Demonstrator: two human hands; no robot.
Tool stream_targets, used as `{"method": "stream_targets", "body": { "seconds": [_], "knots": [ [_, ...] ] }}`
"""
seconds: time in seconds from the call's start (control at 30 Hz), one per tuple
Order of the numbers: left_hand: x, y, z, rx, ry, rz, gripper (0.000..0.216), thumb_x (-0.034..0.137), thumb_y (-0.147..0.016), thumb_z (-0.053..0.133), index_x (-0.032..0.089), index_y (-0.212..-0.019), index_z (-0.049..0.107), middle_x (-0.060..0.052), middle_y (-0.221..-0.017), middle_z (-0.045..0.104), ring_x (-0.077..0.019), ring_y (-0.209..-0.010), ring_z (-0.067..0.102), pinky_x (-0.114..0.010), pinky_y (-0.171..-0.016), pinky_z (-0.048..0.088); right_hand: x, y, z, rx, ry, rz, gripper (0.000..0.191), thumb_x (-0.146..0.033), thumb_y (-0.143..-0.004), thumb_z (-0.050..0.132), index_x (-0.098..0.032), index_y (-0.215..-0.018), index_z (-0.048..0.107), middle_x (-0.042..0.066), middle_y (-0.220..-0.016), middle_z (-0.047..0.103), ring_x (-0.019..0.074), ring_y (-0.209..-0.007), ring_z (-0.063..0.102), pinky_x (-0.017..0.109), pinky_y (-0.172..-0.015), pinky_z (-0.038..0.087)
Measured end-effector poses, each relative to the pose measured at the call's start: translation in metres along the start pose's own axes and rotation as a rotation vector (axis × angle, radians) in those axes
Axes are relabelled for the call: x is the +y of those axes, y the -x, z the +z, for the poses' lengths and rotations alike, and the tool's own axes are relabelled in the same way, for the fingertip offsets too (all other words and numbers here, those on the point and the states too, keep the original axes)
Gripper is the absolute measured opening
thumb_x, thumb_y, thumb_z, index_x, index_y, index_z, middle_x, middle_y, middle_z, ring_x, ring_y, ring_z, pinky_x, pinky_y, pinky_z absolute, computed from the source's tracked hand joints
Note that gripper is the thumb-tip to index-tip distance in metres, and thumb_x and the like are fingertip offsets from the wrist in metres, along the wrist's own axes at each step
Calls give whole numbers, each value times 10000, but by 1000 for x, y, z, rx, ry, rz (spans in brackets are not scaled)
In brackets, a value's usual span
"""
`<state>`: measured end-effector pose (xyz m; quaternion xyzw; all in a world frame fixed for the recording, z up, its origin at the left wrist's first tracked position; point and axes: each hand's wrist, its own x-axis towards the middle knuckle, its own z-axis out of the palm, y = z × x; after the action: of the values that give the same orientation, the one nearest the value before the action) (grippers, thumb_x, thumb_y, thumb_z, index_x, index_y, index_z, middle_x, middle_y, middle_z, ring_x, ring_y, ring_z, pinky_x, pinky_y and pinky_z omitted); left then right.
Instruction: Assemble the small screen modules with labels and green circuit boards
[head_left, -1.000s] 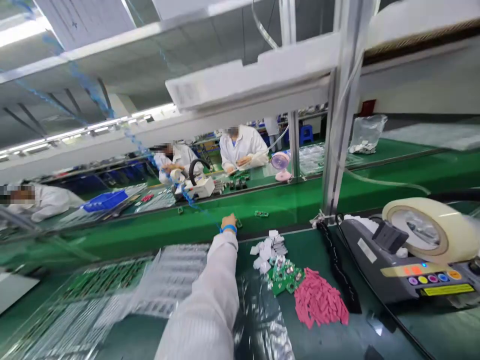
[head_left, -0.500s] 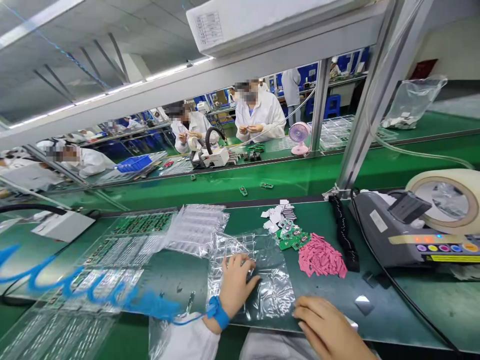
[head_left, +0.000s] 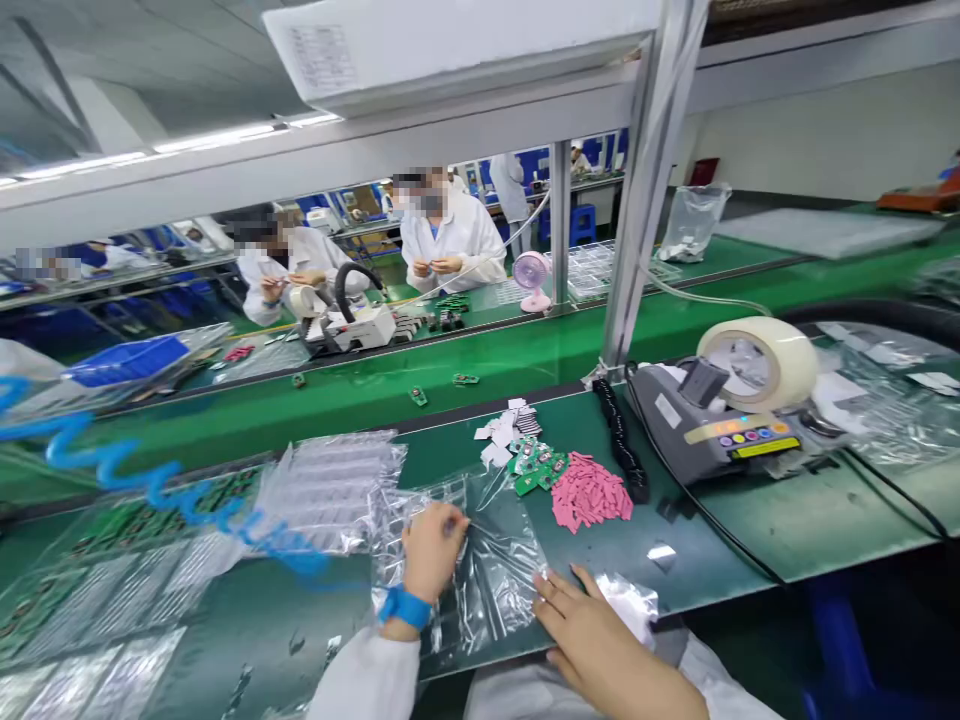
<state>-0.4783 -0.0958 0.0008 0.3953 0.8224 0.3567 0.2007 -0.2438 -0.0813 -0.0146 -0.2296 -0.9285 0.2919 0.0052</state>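
Note:
My left hand (head_left: 431, 548), with a blue wrist strap, rests curled on a clear plastic sheet (head_left: 491, 560) lying on the green bench; its fingers pinch the sheet's upper part. My right hand (head_left: 589, 630) lies flat with fingers stretched out on the sheet's lower right edge, holding nothing. Just beyond the sheet are small green circuit boards (head_left: 536, 465), a heap of pink pieces (head_left: 589, 492) and some white pieces (head_left: 499, 435).
A tape dispenser with a big tape roll (head_left: 757, 365) stands right. Clear blister trays (head_left: 330, 480) and trays of boards cover the left. A blue coiled cord (head_left: 150, 480) trails left. A metal post (head_left: 637, 200) rises behind. People in white coats work across the conveyor.
My left arm came back from reaching out to the conveyor and now rests on the plastic sheet. My right hand came into view and lies on the sheet's edge. The view swung down.

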Motion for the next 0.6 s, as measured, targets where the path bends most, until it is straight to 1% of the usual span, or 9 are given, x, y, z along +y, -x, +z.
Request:
{"method": "stream_targets", "body": {
  "seconds": [0.07,0.1,0.13,0.2,0.27,0.37,0.43,0.5,0.6],
  "knots": [
    [1,-8,-16,3,128,-48,266,414,-759,590,166,-668,564,-13,-750,623,-186,-837,584,-403,-839,434,0,1,0,14,-22,-1,378,-209,-817,545,-125,-1185,547,166,-1343,464,301,-1250,416,555,-1045,273],
    [3,-10,-24,22,187,-67,309,479,-742,579,177,-678,556,-22,-762,630,-197,-838,589,-384,-812,448,0,2,-1,30,-35,-4,371,-210,-818,547,-131,-1179,548,165,-1342,466,298,-1251,416,555,-1046,268],
    [7,-11,-32,42,238,-79,345,535,-714,574,193,-679,550,-39,-811,643,-222,-885,588,-378,-811,451,0,3,-2,53,-50,-10,361,-210,-816,552,-143,-1171,550,158,-1340,472,296,-1247,421,557,-1045,265],
    [20,-6,-44,59,308,-70,360,580,-672,581,221,-688,556,-69,-1027,642,-274,-1062,534,-390,-871,427,-1,7,-7,116,-87,-24,340,-206,-819,552,-185,-1159,549,120,-1312,513,275,-1214,460,552,-1040,274],
    [37,7,-45,6,338,-18,283,520,-649,638,242,-683,592,-56,-1192,596,-291,-1195,446,-404,-976,355,-2,10,-15,209,-130,-32,331,-194,-843,516,-224,-1173,524,74,-1259,555,232,-1169,497,512,-1038,300],
    [64,29,-28,-160,354,59,153,380,-599,723,251,-613,643,-61,-1093,660,-292,-1264,378,-397,-1089,197,-2,15,-30,387,-187,-20,375,-185,-894,420,-216,-1267,420,75,-1240,542,194,-1133,494,428,-1001,366],
    [79,42,-10,-315,391,76,118,329,-596,736,240,-593,659,-78,-1010,687,-302,-1240,403,-406,-1098,168,-1,18,-39,498,-206,-14,393,-211,-914,389,-202,-1307,372,100,-1239,524,207,-1105,492,405,-944,413],
    [90,52,8,-486,455,70,131,326,-626,722,217,-601,653,-92,-964,688,-301,-1114,510,-422,-1037,281,3,23,-45,581,-210,-27,368,-237,-922,397,-224,-1289,402,89,-1181,550,206,-1040,518,379,-887,447],
    [102,65,30,-676,565,42,206,373,-666,696,196,-636,594,-71,-851,673,-225,-827,604,-362,-794,463,12,34,-46,680,-205,-68,251,-232,-922,416,-242,-1151,519,39,-986,613,167,-885,561,314,-796,476]
  ]
}}
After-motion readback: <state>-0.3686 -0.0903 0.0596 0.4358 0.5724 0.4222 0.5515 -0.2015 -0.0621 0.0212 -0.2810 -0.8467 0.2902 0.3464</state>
